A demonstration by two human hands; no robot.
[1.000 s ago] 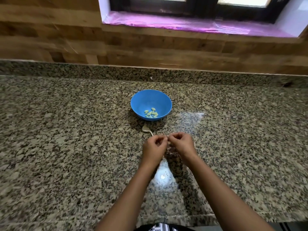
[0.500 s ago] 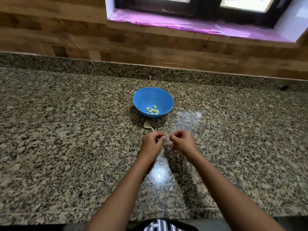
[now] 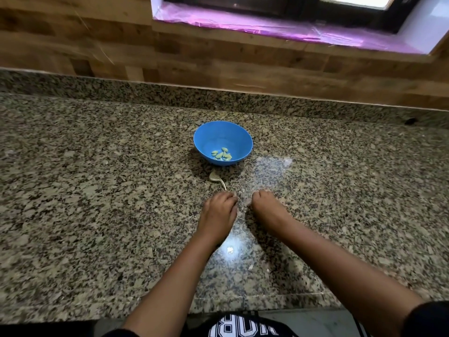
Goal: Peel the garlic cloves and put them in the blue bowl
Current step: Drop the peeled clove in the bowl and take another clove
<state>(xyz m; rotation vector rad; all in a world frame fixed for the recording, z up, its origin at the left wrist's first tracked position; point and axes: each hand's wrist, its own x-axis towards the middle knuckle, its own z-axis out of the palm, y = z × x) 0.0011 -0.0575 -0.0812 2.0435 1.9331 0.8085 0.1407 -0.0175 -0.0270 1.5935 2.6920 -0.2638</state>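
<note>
The blue bowl (image 3: 239,139) stands mid-counter with several pale peeled garlic cloves (image 3: 221,154) in its bottom. Just in front of it lies a garlic remnant with a thin stalk (image 3: 215,177). My left hand (image 3: 220,209) sits knuckles-up on the counter below that stalk, its fingers curled around a small pale garlic clove that barely shows at the fingertips. My right hand (image 3: 267,206) rests a short gap to the right with its fingers curled under. Anything inside the right hand is hidden.
The speckled granite counter (image 3: 97,190) runs wide on both sides, with a raised granite lip and a wooden wall behind. A window sill with pink film (image 3: 279,27) is above. The counter's front edge lies close to my body.
My hands were pinched together over one small piece. They have since pulled apart and dropped onto the counter. The view has tilted and shifted slightly.
</note>
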